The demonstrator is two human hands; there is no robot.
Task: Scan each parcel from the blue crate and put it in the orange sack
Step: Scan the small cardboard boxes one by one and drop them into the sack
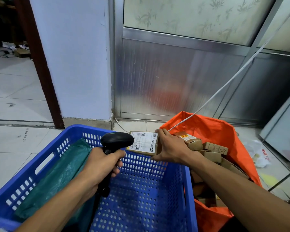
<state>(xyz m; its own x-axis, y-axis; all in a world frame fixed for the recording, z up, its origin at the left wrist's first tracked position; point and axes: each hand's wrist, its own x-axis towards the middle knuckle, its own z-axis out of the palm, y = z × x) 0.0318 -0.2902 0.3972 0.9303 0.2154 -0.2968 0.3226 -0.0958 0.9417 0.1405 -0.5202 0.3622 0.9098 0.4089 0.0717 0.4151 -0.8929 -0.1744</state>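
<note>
Right hand (171, 148) holds parcel (143, 142) above crate's (187, 190) far rim.

Crate (174, 190) near and left on the floor (15, 144), sack (224, 131) touching its right side. Bag (60, 173) inside the crate against its left wall. Boxes (209, 151) piled inside the sack. Held parcel (143, 143) above the crate's far right corner, right hand (171, 148) on its right edge. Scanner (115, 141) in left hand (102, 166), just left of the parcel, over the crate. Cable (224, 86) slanting from far right down to the sack's far rim.
</note>
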